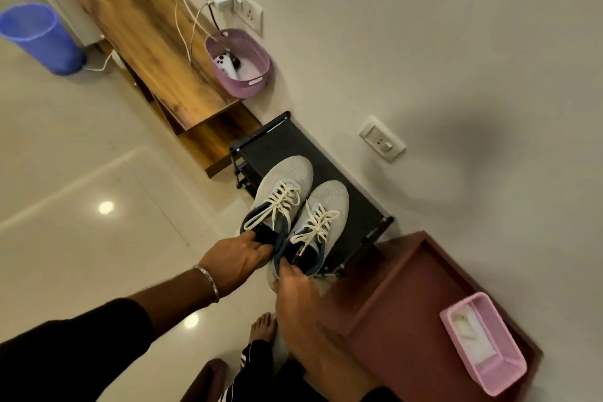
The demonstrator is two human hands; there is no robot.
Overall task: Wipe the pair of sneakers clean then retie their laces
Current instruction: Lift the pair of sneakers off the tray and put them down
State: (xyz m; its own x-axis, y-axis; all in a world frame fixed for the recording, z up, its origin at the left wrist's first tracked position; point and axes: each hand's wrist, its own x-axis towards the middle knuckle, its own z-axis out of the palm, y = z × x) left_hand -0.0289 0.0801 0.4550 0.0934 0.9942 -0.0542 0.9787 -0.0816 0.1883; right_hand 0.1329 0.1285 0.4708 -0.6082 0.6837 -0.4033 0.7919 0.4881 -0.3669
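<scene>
While both sneakers are sitting side by side on the black shoe rack (pixel 355 206) against the wall, toes pointing away from the person, each hand is taking hold of one at the heel end. Left hand (pixel 236 258), a metal bangle (pixel 208 282) on its wrist, is gripping the collar of the left sneaker (pixel 287 184), fingers curling into the dark opening. Right hand (pixel 295 292) is pinching the heel rim of the right sneaker (pixel 328 206), thumb and fingers closing on the blue-edged collar. Both uppers are showing pale grey knit with cream laces threaded and lying loose across the tongues. Items standing nearby: a purple basket (pixel 241 78) on the wooden shelf (pixel 146 36), a blue bin (pixel 42 39) on the floor, and a pink tray (pixel 489 362) on the maroon cabinet (pixel 401 320).
</scene>
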